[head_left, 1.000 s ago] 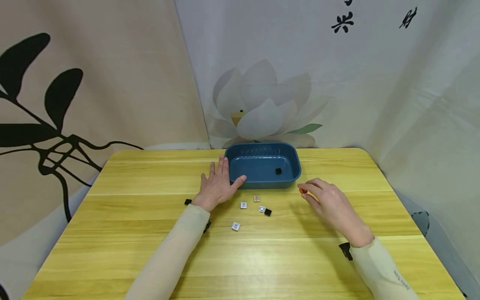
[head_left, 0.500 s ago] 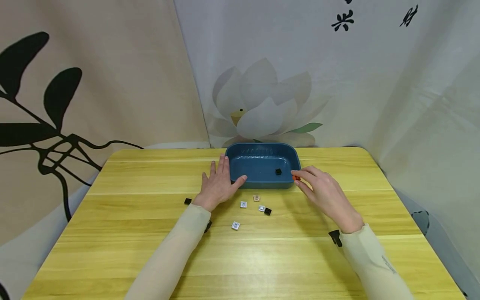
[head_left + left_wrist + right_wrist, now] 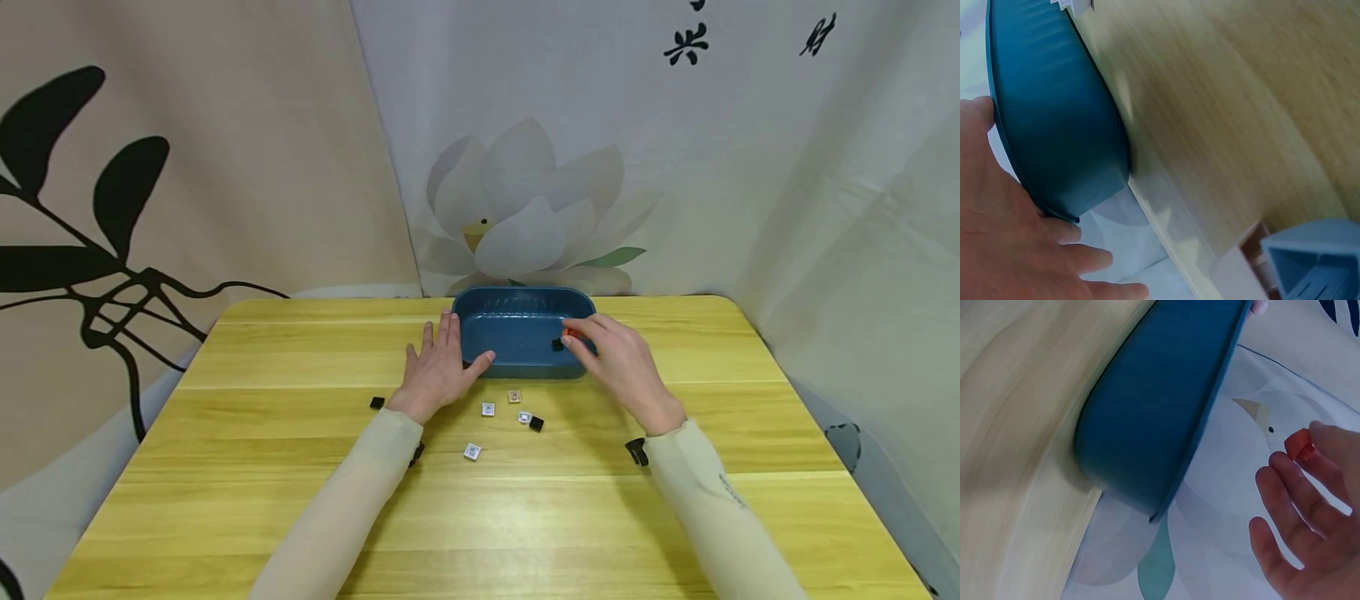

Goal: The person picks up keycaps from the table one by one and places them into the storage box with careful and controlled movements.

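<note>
My right hand (image 3: 622,362) pinches a small orange-red keycap (image 3: 1299,444) between thumb and index finger, over the right part of a blue rectangular tray (image 3: 525,372). In the right wrist view the keycap's hollow underside shows and the other fingers are loosely bent. Inside the tray, a black keycap (image 3: 557,344) appears close beside the fingertips. My left hand (image 3: 431,382) rests at the tray's left front corner with fingers spread, its thumb along the front rim. The left wrist view shows that hand's fingers (image 3: 1094,257) reaching past the tray's edge.
In front of the tray lie white keycaps (image 3: 472,452), a beige one (image 3: 513,397) and a black one (image 3: 536,424). Another black keycap (image 3: 377,402) is by the left wrist. A printed curtain (image 3: 675,167) hangs behind the wooden table (image 3: 525,533).
My right hand has moved left with the orange-red keycap, from beside the tray's right front corner to over its inside. The left hand has stayed in place.
</note>
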Motion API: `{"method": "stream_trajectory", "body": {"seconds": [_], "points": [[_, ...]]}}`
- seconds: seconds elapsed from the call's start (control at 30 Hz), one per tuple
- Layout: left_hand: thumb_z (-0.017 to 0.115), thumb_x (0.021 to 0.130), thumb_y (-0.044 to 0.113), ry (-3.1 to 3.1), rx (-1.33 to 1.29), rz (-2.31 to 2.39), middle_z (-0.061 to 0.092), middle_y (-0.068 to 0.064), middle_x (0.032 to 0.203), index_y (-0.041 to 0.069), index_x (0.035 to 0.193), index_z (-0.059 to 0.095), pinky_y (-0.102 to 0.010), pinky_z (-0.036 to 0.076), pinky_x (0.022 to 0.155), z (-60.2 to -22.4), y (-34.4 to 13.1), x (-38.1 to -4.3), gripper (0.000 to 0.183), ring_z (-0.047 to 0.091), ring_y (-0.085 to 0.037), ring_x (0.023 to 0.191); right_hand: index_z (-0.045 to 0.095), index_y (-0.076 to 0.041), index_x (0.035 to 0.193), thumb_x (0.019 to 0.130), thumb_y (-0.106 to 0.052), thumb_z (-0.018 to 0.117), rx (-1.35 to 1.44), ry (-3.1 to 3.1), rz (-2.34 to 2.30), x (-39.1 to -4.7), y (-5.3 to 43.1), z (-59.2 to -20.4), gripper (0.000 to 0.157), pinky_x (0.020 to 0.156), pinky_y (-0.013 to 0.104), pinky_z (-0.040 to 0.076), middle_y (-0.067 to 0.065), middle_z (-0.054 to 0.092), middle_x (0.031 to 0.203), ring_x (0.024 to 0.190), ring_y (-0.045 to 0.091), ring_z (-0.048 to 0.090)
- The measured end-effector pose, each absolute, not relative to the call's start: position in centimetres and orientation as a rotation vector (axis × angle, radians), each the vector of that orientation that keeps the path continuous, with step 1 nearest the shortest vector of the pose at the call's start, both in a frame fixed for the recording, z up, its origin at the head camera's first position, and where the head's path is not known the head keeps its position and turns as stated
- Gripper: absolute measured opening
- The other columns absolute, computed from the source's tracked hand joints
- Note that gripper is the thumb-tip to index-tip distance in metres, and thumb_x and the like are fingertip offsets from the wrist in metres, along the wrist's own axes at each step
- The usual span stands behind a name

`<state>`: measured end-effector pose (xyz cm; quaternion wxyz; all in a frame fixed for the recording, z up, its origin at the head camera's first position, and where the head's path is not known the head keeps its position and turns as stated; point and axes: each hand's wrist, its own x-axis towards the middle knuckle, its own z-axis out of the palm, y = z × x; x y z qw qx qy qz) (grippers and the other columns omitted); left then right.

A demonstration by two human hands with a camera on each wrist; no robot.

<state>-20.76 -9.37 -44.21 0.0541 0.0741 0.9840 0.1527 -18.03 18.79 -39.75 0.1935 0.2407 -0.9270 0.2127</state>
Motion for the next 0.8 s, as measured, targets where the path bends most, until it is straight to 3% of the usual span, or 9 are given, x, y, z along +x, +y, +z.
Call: {"method": "stream_trajectory", "body": {"seconds": [0.6,0.8], "points": [[0.036,0.097,0.079,2.979,0.211,0.461,-0.002,-0.011,0.174,0.005,0.166,0.004,-0.069,0.011,0.121,-44.3,-9.4,-20.9,0.106,0.006,-0.04,0.158,0.075,-0.006,0.126,0.1,-0.029,0.071,0.612,-2.79,0.503,-22.0,15.9,-41.6,0.034,0.068,0.037,0.053,0.007,0.07,0.101,0.077,0.021,0.06],[0.035,0.097,0.079,2.986,0.21,0.447,0.0,-0.012,0.174,0.005,0.166,0.005,-0.069,0.013,0.12,-44.1,-9.4,-20.9,0.106,0.007,-0.041,0.158,0.075,-0.007,0.126,0.101,-0.03,0.071,0.587,-2.858,0.472,-23.0,15.5,-42.1,0.034,0.077,0.04,0.057,0.008,0.07,0.103,0.086,0.023,0.064]]}}
